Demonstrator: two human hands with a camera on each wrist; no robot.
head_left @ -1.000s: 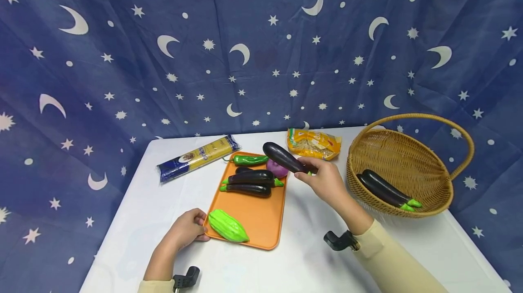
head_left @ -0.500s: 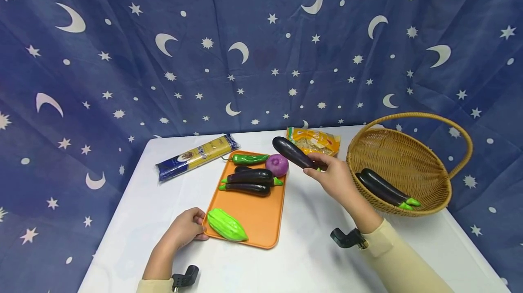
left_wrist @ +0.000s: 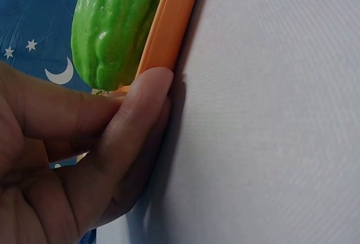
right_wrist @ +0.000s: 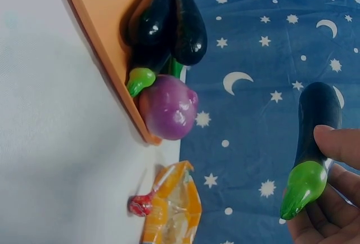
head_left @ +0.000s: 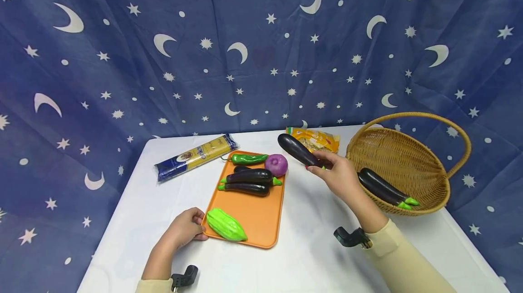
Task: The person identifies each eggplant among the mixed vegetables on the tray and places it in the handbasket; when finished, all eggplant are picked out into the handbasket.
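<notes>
My right hand [head_left: 337, 177] holds an eggplant [head_left: 297, 148] near its green stem end, in the air between tray and basket. In the right wrist view, the thumb lies across the dark body of this eggplant [right_wrist: 318, 114]. My left hand [head_left: 187, 227] pinches the near left corner of an orange tray [head_left: 257, 216]. By those fingers lies a bright green, ridged bitter melon [head_left: 225, 225]. Three eggplants [head_left: 250, 176] are stacked toward the tray's far end, beside a purple onion [head_left: 276, 165] and a green chili pepper [head_left: 249, 159].
A wicker basket [head_left: 402, 150] with a tall handle stands at the right, holding two eggplants [head_left: 384, 187]. A blue and yellow pasta packet [head_left: 196, 157] lies behind the tray's left side. Farther back is an orange bag [head_left: 327, 140]. A small red wrapped thing [right_wrist: 140, 204] lies near it.
My right hand has carried the eggplant rightward, away from the tray and toward the basket, uncovering the onion. The left hand keeps its place at the tray corner.
</notes>
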